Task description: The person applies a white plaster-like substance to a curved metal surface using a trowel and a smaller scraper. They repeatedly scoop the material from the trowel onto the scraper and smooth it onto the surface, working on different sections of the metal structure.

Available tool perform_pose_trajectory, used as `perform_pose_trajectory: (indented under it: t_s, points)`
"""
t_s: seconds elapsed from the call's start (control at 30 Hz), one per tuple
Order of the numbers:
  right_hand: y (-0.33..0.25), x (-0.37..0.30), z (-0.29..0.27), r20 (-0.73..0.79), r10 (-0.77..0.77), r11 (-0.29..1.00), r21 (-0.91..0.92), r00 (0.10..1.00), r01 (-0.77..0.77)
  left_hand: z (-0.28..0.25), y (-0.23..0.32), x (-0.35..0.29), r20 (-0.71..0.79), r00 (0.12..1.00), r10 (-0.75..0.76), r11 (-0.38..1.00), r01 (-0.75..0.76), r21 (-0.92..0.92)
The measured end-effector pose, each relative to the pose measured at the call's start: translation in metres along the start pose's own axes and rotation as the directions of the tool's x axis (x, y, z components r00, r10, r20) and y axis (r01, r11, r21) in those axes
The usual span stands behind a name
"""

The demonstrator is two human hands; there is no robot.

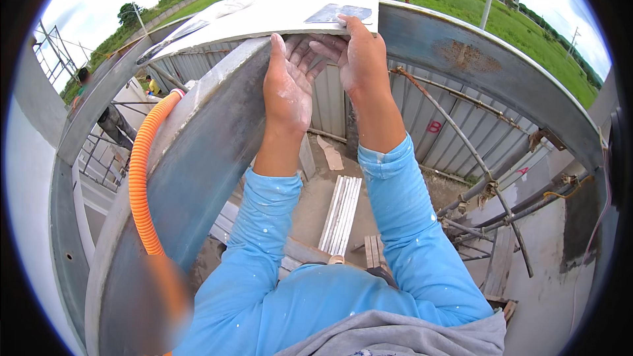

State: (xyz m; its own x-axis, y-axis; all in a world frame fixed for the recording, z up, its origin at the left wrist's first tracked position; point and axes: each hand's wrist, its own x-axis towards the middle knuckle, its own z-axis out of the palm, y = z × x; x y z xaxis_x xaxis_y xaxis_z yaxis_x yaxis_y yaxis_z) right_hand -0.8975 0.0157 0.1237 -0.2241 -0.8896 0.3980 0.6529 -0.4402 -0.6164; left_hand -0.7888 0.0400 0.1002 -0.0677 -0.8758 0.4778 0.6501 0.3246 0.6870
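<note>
A white flat board [277, 10] rests across the grey metal beams in front of me. On its right part lies a thin grey rectangular plate [339, 14]. My right hand [361, 62] is at the board's near edge, its thumb on top by the plate and its fingers bent beneath. Just left of it, my left hand [289, 89] is held palm up under the same edge, fingers stretched out and thumb pointing up against the edge. White dust or paste marks both hands. The board partly hides the fingertips.
An orange corrugated hose [142, 171] hangs over the broad steel beam [217, 118] at left. Scaffold pipes [455, 118] cross on the right before a corrugated metal fence [422, 112]. White strips [341, 214] lie below. Another person [115, 122] stands far left.
</note>
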Motion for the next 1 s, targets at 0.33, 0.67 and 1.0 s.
perform_pose_trajectory:
  t_s: [0.33,0.67,1.0]
  points:
    - [-0.021,-0.016,0.011,-0.137,0.030,0.993,0.117,0.990,-0.014,0.024,-0.002,0.051,-0.220,0.963,-0.153,0.979,0.117,-0.170]
    - [-0.139,-0.046,-0.096,-0.086,-0.079,0.996,-0.034,0.993,0.076,0.161,-0.068,-0.017,-0.185,0.965,-0.186,0.979,0.165,-0.124]
    - [-0.265,-0.040,-0.213,-0.204,-0.163,0.966,-0.233,0.965,0.114,0.246,-0.136,-0.063,0.306,0.922,-0.239,0.967,0.196,0.162]
